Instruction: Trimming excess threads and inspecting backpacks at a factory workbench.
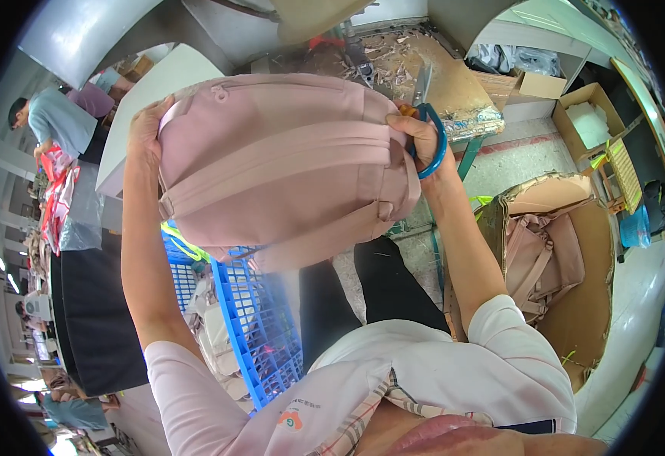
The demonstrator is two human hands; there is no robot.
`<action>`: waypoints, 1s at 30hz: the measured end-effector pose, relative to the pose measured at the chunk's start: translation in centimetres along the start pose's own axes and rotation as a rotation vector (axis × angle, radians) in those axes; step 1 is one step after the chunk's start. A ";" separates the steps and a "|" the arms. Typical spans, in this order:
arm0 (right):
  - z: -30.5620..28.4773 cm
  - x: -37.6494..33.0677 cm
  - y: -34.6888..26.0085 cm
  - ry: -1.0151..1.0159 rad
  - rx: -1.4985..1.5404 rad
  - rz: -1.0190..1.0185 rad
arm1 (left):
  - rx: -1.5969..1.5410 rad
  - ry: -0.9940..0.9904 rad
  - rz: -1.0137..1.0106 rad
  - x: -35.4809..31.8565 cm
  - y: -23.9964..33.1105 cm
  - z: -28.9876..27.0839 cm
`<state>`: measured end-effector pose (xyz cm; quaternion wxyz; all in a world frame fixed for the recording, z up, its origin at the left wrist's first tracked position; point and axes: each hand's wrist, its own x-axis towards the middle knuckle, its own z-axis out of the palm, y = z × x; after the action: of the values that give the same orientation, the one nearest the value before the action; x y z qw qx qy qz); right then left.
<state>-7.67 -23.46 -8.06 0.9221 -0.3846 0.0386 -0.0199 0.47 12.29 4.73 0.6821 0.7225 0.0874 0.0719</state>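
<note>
A pink backpack (272, 163) is held up in front of me, its padded shoulder straps (294, 156) facing me and running across it sideways. My left hand (148, 135) grips its left end, fingers closed round the edge. At the other end, my right hand (421, 140) is closed on the backpack. The same hand carries scissors (443, 143) with blue handles, hooked round the thumb side, blades pointing up and away. The fingers behind the backpack are hidden.
A worktable (454, 91) with scraps stands beyond the backpack. At right, a big cardboard box (598, 292) contains pink backpacks (534, 258). To my left stands a blue plastic crate (245, 334) with light-coloured items. A co-worker (63, 121) handles red-and-white material at far left.
</note>
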 end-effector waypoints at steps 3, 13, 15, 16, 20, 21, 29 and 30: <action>-0.2 -1.9 -0.9 0.036 -0.106 -0.071 | -0.006 -0.037 0.019 -2.5 -0.9 -0.6; 7.8 -5.7 -3.7 -0.950 -0.686 -0.017 | 0.410 -0.488 0.627 -21.4 -4.7 -1.5; 9.3 -4.0 -2.1 -1.179 -0.647 -0.084 | 0.826 -0.499 0.966 -24.8 -2.9 2.0; 10.8 -3.8 -1.4 -1.285 -0.593 -0.092 | 1.044 -0.434 1.047 -26.4 -2.3 2.7; 15.1 -4.8 -1.9 -1.479 -0.450 0.184 | 1.152 -0.373 1.424 -27.1 -3.2 1.1; 15.8 -4.9 -1.7 -1.501 -0.524 0.093 | 1.231 -0.405 1.479 -27.2 -2.7 0.5; 15.1 -7.6 -2.3 -0.566 -0.531 -0.711 | 1.277 -0.472 1.045 -22.4 -0.6 -4.8; 12.7 -8.0 -1.9 -0.676 -0.598 -0.582 | 1.284 -0.466 1.047 -22.0 0.1 -4.7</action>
<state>-14.57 -15.29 2.62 0.6896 -0.6104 -0.3646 -0.1378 -21.98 11.89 5.43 0.0210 0.9120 -0.3756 0.1637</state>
